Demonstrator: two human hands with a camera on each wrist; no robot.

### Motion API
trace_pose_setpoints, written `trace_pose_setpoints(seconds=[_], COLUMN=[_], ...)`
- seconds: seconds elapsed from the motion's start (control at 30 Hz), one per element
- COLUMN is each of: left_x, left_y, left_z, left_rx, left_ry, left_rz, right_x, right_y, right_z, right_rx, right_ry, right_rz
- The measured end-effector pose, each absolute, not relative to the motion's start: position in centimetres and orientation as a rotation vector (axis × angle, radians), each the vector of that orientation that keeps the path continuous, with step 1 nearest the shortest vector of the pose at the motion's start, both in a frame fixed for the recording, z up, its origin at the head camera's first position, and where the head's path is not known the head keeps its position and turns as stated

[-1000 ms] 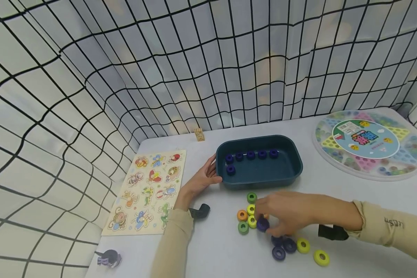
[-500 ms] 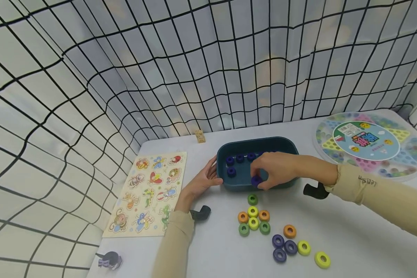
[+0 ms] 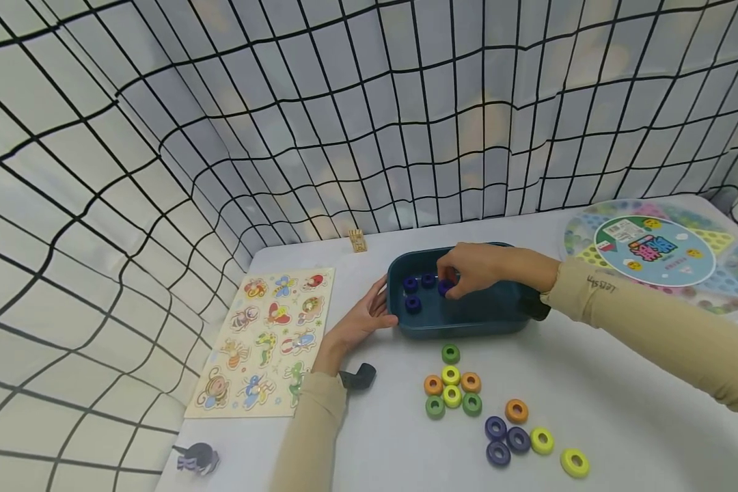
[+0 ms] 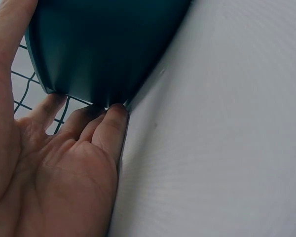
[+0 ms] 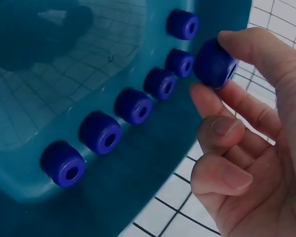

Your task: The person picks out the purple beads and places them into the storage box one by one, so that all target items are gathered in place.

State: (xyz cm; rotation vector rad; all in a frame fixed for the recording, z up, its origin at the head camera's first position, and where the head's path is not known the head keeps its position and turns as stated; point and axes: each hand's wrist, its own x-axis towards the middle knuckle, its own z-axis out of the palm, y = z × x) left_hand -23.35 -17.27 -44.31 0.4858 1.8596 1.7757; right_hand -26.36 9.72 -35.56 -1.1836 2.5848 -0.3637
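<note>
My right hand [image 3: 480, 265] is over the dark teal bin [image 3: 467, 329], pinching a purple bead [image 5: 212, 64] between thumb and fingertips. The bead is a short, thick ring with a hole through it. Inside the bin, several similar purple beads [image 5: 99, 132] line up along the walls in the right wrist view; in the head view my right hand covers part of that row. At the bin's left end, my left hand [image 3: 359, 322] touches the outer wall with its fingertips [image 4: 116, 114], its thumb lying by the near corner.
Green, yellow and orange beads [image 3: 451, 375] form a cluster before the bin. Purple beads [image 3: 518, 440], an orange and two yellow ones lie nearer me. A sticker-like animal board [image 3: 261, 342] lies left, a round bead-kit case [image 3: 658, 253] right. Black netting surrounds the white table.
My right hand picked a purple bead from the table beside the cluster and carried it up into the bin, towards its left part. My left hand stays at the bin's end.
</note>
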Motion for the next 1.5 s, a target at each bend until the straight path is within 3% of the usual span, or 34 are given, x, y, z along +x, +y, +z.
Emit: trace_pose_setpoints(seconds=[0.8,1.5], left_x=[-24.5,-24.5], left_y=[-16.8,-17.7], left_z=[-46.4,-46.0], left_rx=[0.526,0.498], left_ry=[1.813,1.844], left_rz=[1.818,1.790], right_x=[-27.8,-21.8], right_y=[8.3,9.8], right_z=[-37.6,-37.0], right_rx=[-1.056,-1.229], right_ry=[2.590,2.647], right_rz=[-0.233,-0.406])
